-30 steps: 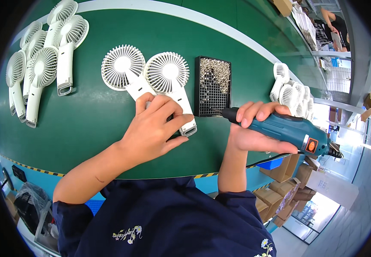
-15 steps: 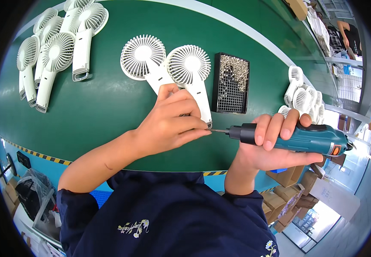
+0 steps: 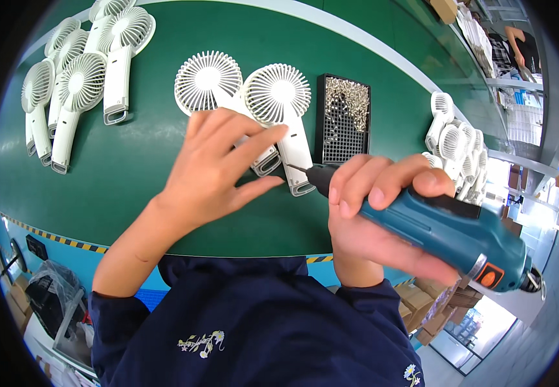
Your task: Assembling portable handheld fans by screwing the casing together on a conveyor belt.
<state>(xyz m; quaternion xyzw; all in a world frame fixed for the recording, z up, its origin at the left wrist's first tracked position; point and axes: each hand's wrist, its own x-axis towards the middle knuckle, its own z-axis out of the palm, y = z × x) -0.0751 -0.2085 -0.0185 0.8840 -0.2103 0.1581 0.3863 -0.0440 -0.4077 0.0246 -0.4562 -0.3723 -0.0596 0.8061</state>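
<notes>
My right hand wraps around a teal electric screwdriver, tilted with its bit pointing up and left. The bit's tip is over or against the lower handle of a white handheld fan; contact I cannot tell. My left hand is open, thumb and fingers spread, its index fingertip near that fan's handle. Under its fingers lies a second white handheld fan, whose handle is partly hidden. Right of the fans sits a black tray with a perforated plate and many small silvery screws.
More white handheld fans are grouped at the far left of the green table. Another cluster of fans lies at the right edge. Cardboard boxes stand at lower right. A person is at the upper right.
My left hand has opened and drawn back left from the fan handle and the bit. My right hand has moved left, tilting the screwdriver from nearly level to a slant.
</notes>
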